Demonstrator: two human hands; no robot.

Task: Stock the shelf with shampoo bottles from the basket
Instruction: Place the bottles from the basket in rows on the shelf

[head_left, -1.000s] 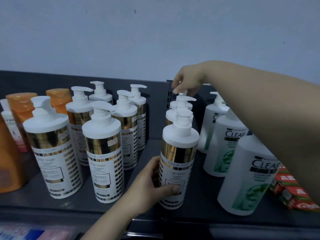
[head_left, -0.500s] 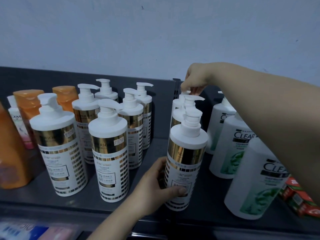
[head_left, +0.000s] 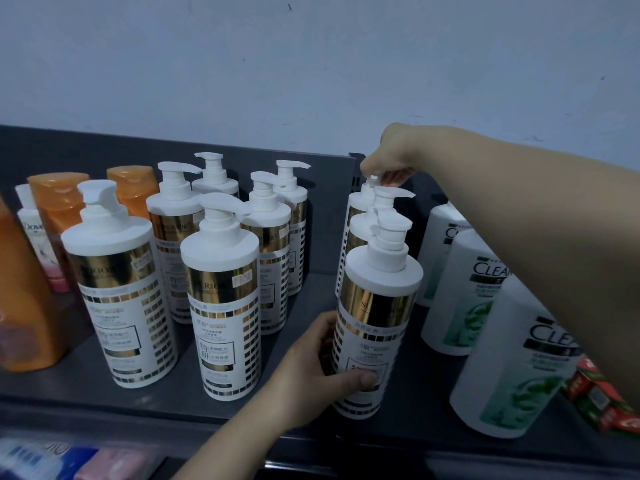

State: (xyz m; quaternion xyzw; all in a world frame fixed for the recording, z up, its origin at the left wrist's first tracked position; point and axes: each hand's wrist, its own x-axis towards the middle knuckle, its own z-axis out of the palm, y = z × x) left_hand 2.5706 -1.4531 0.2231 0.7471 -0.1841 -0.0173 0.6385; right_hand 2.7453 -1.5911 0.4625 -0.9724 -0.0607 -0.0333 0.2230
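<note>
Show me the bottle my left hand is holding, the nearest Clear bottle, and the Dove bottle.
Held gold-band bottle (head_left: 377, 306): head view, on its gold band.
Nearest Clear bottle (head_left: 509, 375): head view, middle of its body.
Dove bottle (head_left: 38, 237): head view, on its white front.

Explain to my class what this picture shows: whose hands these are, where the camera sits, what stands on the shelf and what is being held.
There is no machine here: a person works with two bare hands. The camera is worn on the person's head and looks forward and down, so the arms reach in from the bottom and the right. On the dark shelf stand white-and-gold pump bottles, with orange bottles at the left and white Clear bottles at the right. The left hand grips the front bottle of one row, low on its body. The right hand pinches the rear pump, on the back bottle of that row. No basket shows.
</note>
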